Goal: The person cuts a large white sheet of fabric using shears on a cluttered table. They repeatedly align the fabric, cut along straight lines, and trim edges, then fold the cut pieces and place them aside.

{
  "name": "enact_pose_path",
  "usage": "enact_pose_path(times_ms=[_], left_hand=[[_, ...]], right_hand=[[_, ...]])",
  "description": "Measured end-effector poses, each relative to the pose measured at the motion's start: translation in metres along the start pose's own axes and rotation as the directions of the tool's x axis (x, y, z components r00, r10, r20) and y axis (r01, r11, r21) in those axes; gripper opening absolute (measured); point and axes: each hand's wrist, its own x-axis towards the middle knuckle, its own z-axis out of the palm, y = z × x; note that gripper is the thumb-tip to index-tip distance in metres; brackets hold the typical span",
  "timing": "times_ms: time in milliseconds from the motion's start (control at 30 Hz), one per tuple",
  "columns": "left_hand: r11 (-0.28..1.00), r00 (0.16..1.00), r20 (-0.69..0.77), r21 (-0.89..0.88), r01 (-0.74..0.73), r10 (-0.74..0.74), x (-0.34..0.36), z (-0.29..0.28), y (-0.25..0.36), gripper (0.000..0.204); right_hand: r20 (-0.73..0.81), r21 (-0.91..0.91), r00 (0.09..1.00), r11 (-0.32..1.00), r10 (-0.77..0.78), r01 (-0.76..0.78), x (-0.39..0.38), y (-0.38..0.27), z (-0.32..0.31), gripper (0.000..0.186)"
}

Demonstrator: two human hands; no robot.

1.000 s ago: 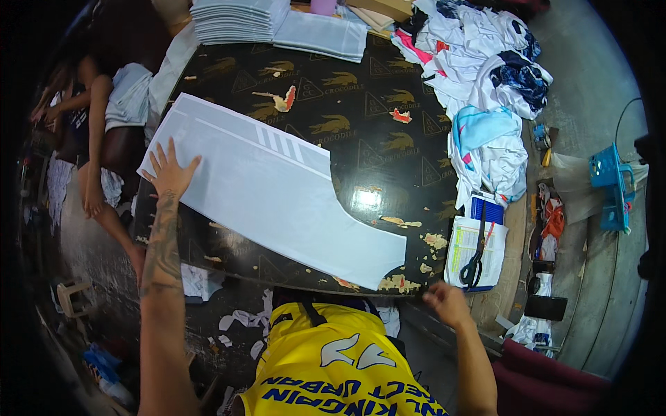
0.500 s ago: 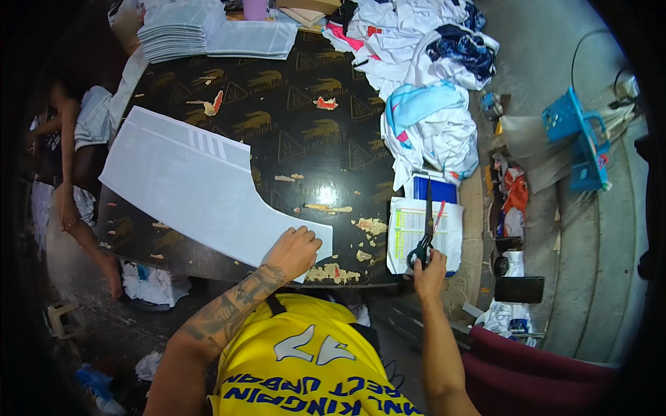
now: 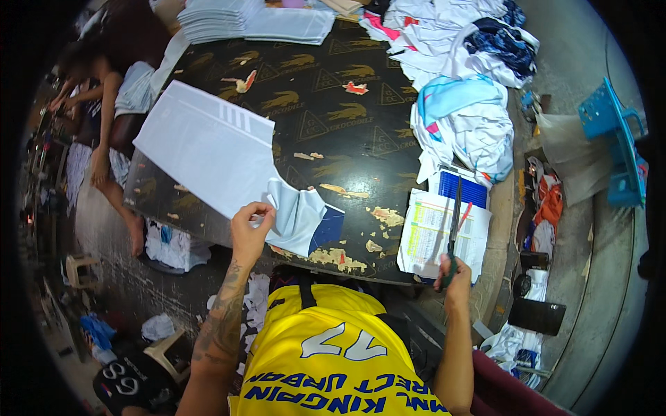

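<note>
A pale grey-white fabric panel (image 3: 201, 142) with several white stripes lies across the left half of the dark table. Its near edge is pinched between the thumb and fingers of my left hand (image 3: 251, 225). Beside that hand the cloth is rumpled and partly raised, and a dark blue piece (image 3: 330, 226) shows from under its right end. My right hand (image 3: 454, 279) is closed round the dark green handles of a pair of scissors (image 3: 454, 225). Their long blades point away from me, over printed sheets of paper (image 3: 427, 239) at the table's right edge.
A stack of folded pale cloth (image 3: 218, 19) stands at the far left of the table (image 3: 333, 152). Heaped white and blue garments (image 3: 465, 118) line its right side. A blue plastic basket (image 3: 607, 114) is farther right. At the left, another person (image 3: 107, 118) sits near the table.
My left hand has moved left along the panel's near edge and lifted cloth, baring the dark blue piece. My right hand still has the scissors. The whole view has shifted.
</note>
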Motion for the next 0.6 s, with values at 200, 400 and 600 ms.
enact_pose_path(times_ms=[200,400,600], left_hand=[[0.970,0.853,-0.462,-0.102,0.222,-0.244,-0.010,-0.019,-0.041,0.021],[0.920,0.974,0.044,0.322,-0.224,0.222,-0.058,0.005,-0.006,0.029],[0.875,0.943,0.102,0.352,-0.332,0.317,-0.053,0.075,0.023,0.026]], right_hand=[[0.131,-0.045,0.983,0.990,-0.125,0.131,-0.005,0.004,0.059,0.036],[0.223,-0.110,0.963,0.978,-0.152,0.180,-0.001,-0.006,0.091,0.032],[0.343,-0.319,0.912,0.886,-0.225,0.338,0.013,-0.029,0.145,0.022]])
